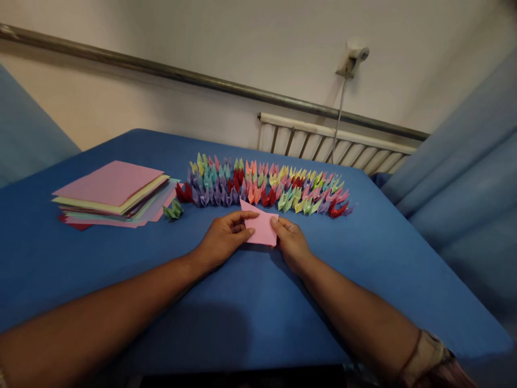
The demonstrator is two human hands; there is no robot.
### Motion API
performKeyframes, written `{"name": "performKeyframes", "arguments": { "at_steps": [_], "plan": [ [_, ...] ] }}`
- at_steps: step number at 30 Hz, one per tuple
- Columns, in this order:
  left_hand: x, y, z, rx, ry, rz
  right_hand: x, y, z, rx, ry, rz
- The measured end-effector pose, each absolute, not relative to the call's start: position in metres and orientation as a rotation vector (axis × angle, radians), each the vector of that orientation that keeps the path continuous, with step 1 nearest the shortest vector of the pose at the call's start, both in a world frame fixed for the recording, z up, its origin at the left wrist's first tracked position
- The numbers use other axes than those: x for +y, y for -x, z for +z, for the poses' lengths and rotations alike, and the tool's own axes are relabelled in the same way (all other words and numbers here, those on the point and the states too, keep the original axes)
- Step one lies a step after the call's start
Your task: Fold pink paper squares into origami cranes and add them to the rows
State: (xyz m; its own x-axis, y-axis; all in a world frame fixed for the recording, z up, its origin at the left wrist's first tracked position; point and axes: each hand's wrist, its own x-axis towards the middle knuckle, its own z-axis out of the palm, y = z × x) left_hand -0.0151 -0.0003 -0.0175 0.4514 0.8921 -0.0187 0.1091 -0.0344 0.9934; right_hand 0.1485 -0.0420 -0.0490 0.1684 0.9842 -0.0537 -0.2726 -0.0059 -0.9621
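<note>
A folded piece of pink paper is held up between both hands, a little above the blue table. One pointed corner of it sticks up at the upper left. My left hand pinches its left edge with thumb and fingers. On the right edge, my right hand grips it with the thumb in front; the other fingers are mostly hidden behind. Just beyond the paper stand several rows of folded paper cranes in many colours. A single green paper crane sits apart at their left front.
At the left lies a loose stack of coloured square paper, pink on top. The table has a blue cover. Behind it are a wall rail, a radiator and a plugged-in cable. A blue curtain hangs at the right.
</note>
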Motion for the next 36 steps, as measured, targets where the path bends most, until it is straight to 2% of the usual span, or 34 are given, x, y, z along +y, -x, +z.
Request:
{"name": "performKeyframes", "arguments": {
  "at_steps": [7, 25, 36],
  "plan": [
    [-0.0028, 0.0143, -0.0172, 0.801, -1.490, 0.688, -0.0429, -0.1507, -0.0443, -0.808, 1.089, 1.244],
    [-0.0013, 0.0146, -0.0199, 0.779, -1.493, 0.658, -0.0415, -0.1502, -0.0431, -0.613, 1.001, 1.325],
    [-0.0016, 0.0143, -0.0183, 0.837, -1.588, 0.693, -0.0409, -0.1510, -0.0476, -0.695, 0.989, 1.297]
  ]
}}
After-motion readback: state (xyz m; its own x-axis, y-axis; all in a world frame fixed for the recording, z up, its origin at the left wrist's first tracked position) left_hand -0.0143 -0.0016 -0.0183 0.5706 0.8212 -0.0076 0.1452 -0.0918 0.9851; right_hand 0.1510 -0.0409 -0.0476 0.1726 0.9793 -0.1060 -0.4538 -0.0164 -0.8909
